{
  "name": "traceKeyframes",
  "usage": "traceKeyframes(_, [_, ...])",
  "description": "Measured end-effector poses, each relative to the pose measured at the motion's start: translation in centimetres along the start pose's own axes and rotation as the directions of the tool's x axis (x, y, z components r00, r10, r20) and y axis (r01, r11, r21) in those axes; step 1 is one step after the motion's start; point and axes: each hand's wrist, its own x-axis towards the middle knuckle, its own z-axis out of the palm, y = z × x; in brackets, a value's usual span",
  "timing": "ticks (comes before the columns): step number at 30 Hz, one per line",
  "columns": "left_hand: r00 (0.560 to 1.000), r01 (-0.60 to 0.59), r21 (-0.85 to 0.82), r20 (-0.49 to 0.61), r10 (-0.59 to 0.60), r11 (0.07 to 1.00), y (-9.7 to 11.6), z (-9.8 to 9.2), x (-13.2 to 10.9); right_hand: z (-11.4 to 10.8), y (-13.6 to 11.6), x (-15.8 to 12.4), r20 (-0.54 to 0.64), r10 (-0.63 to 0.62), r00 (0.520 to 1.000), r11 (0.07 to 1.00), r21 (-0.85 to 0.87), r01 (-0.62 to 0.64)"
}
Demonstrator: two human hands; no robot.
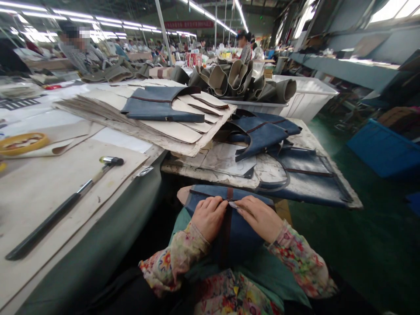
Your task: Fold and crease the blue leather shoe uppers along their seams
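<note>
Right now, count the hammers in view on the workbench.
1: a steel-headed, black-handled hammer lying on a beige paper sheet, left of the person's left hand. Others may be hidden.

The one head-worn camera looked forward and down from the person's head; it sat close above the left hand and right hand; the workshop hall stretched far ahead.

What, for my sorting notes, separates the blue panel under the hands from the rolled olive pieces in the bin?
The blue panel lies flat; the rolled olive pieces curl upright. The panel is dark blue, the pieces olive-tan. The panel sits alone, the pieces bunch together. Both look like flexible sheet material.
</note>
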Motion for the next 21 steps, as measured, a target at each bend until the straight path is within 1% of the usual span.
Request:
traceKeyframes(3, [1.0,-0.024,0.001,-0.011,0.024,1.0,-0.1,0.1,-0.2,0.1,0.3,0.0,0.011,0.012,1.0,0.998,0.056,-0.013])
traceKeyframes(6, [1.0,0.007,0.011,0.012,-0.007,1.0,0.4,-0.2,0.4,0.2,-0.1,0.0,0.006,0.028,1.0,0.998,0.062,-0.028])
traceKeyframes(10, [0.993,0.07,0.028,0.097,-0.072,0.997,1.4,-0.7,1.7,0.5,-1.0,-0.4,-0.034,0.055,0.998,0.997,-0.052,-0.057])
traceKeyframes(13, [0.987,0.075,0.027,0.14,-0.078,0.997,1.6,-0.9,2.0,0.7,-1.4,-0.6,-0.053,0.056,0.997,0.988,-0.139,-0.062])
traceKeyframes(17, [0.99,0.051,0.02,0.134,-0.054,0.998,1.3,-0.5,1.6,1.0,-1.3,-0.8,-0.118,0.015,0.993,0.982,-0.183,-0.037])
traceKeyframes(21, [0.994,0.008,0.013,0.105,-0.009,1.0,0.9,0.0,1.1,1.5,-1.2,-0.9,-0.164,0.052,0.985,0.976,-0.199,-0.085])
